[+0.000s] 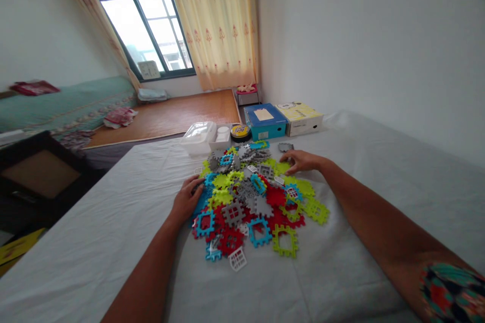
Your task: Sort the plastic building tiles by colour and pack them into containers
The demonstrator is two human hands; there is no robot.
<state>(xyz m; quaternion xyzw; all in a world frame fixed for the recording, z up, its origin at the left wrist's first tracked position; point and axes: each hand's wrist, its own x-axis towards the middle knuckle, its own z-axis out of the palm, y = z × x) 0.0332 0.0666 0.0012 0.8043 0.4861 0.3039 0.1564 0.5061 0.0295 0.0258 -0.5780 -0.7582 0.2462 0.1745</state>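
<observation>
A heap of plastic interlocking building pieces [261, 207] in red, blue, lime green and grey lies on the cloth-covered table. My left hand [188, 197] rests against the heap's left edge, fingers curved and apart, touching blue pieces [202, 202]. At the upper right side, my right hand [303, 161] reaches over lime green pieces [282, 167] with thumb and fingers apart. A grey piece [286, 147] lies just beyond its fingertips. Near the front are a white window-grid piece [238, 259] and a square lime green frame [285, 240]. Neither hand visibly holds a piece.
Behind the heap stand a clear plastic container [199, 136], a white box [223, 136], a round yellow-topped tin [240, 132], a blue box [265, 120] and a yellow box [300, 117]. A wall [371, 45] runs along the right. A dark chair [45, 176] is at left.
</observation>
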